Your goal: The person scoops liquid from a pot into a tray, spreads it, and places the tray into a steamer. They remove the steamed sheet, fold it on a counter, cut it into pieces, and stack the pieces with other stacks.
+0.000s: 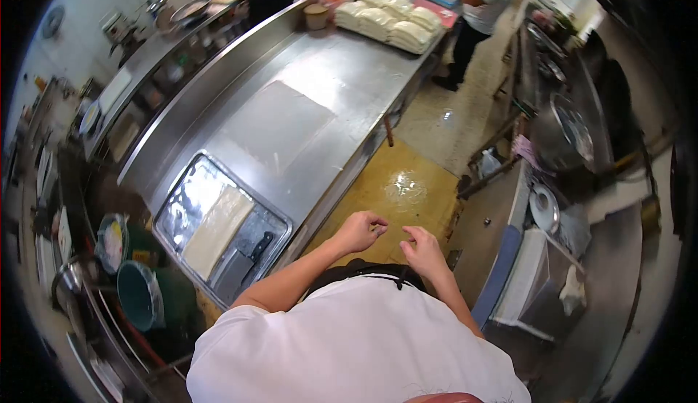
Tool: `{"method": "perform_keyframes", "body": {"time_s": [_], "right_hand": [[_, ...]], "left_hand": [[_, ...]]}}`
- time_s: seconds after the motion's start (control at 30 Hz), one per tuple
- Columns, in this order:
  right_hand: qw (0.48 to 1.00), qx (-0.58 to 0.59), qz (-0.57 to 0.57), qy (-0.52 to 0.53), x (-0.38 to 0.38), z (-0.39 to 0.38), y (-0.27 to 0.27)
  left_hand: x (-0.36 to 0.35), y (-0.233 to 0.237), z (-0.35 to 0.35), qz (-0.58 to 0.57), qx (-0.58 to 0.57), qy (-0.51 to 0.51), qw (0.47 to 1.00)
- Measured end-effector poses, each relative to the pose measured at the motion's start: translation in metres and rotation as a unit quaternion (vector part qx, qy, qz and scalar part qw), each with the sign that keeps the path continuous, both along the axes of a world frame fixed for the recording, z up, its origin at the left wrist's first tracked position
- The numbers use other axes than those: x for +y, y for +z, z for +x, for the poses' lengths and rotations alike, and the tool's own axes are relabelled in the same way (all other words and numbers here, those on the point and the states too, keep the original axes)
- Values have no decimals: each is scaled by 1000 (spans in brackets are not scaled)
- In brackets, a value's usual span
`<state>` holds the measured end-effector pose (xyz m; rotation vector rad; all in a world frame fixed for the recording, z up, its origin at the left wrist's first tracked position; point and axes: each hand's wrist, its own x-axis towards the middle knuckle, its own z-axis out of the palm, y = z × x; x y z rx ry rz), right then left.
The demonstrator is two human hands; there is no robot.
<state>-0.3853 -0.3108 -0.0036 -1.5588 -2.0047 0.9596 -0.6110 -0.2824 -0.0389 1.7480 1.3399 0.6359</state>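
Head view showed two bare hands above the yellow floor [396, 185], well apart from the desk's contents. The left hand [361, 231] was released, its fingers loosely curled; the right hand [424, 249], just beside it, was released too, with thumb and fingers parted. Left of them, on the near end of one stainless-steel desk [342, 123], stood one metal tray [190, 190]. Inside it lay one pale dough strip [218, 232] and, beside the strip, one black-handled cleaver [236, 272]. Farther up the desk was one faint pale rectangle [280, 123]; whether it was thin dough could not be told. At the far end, six pale mounds [389, 19] could be counted on a second tray, near one brown tub [316, 16]. One person in a white shirt [493, 4] stood right of that end. Two green buckets [140, 297] stood left of the desk.
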Motion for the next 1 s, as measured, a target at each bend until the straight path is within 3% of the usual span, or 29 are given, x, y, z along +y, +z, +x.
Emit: {"method": "perform_keyframes", "body": {"time_s": [0.23, 0.33, 0.63, 0.87, 1.0], "right_hand": [[986, 7, -4, 167, 108, -29, -28], [972, 20, -12, 232, 155, -36, -18], [934, 13, 13, 357, 298, -47, -6], [903, 18, -13, 430, 348, -112, 1], [894, 15, -54, 445, 357, -160, 5]], "left_hand": [[29, -20, -18, -14, -6, 121, 993], [51, -15, -13, -46, -1, 190, 981], [121, 2, -10, 14, 46, 336, 941], [126, 2, -47, -41, 7, 458, 888], [130, 2, -104, -57, 38, 483, 873]]}}
